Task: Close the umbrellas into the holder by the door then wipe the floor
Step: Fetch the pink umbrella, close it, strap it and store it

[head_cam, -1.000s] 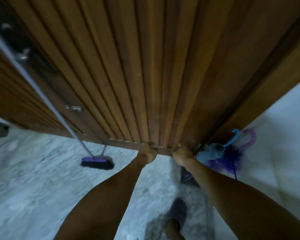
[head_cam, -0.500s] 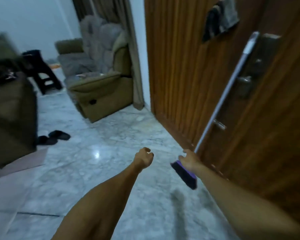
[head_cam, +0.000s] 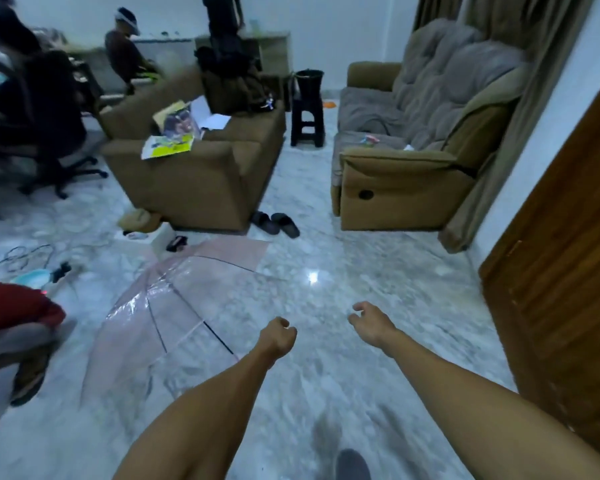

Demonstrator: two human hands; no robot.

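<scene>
Both my arms are stretched out over the marble floor point(head_cam: 343, 258); my left hand point(head_cam: 278, 337) is curled into a loose fist with nothing in it; my right hand point(head_cam: 369, 322) is half open, fingers bent and relaxed, also holding nothing; the two hands are near each other but apart, left at about 6 o'clock of the view, right a bit toward 5.

The umbrella point(head_cam: 174, 306) is the clear pinkish one, still fully open and lying tipped on the floor at roughly 8 o'clock from my left hand, just beside my left forearm; canopy spread, dark ribs showing through.

The wooden door point(head_cam: 561, 292) runs along the edge at 3 o'clock; a recliner point(head_cam: 409, 161) sits at about 1 o'clock with a curtain point(head_cam: 489, 161) hanging just beside it; a brown armchair point(head_cam: 201, 174) at 11 o'clock has papers on its arm; a pair of dark slippers point(head_cam: 274, 223) lies on the floor right at its front corner; a black stool point(head_cam: 307, 123) stands between the two seats, further back.

Someone in red point(head_cam: 11, 310) is crouched at 9 o'clock, close to the umbrella's edge; my shoe tip point(head_cam: 352, 464) pokes in at 6 o'clock.
</scene>
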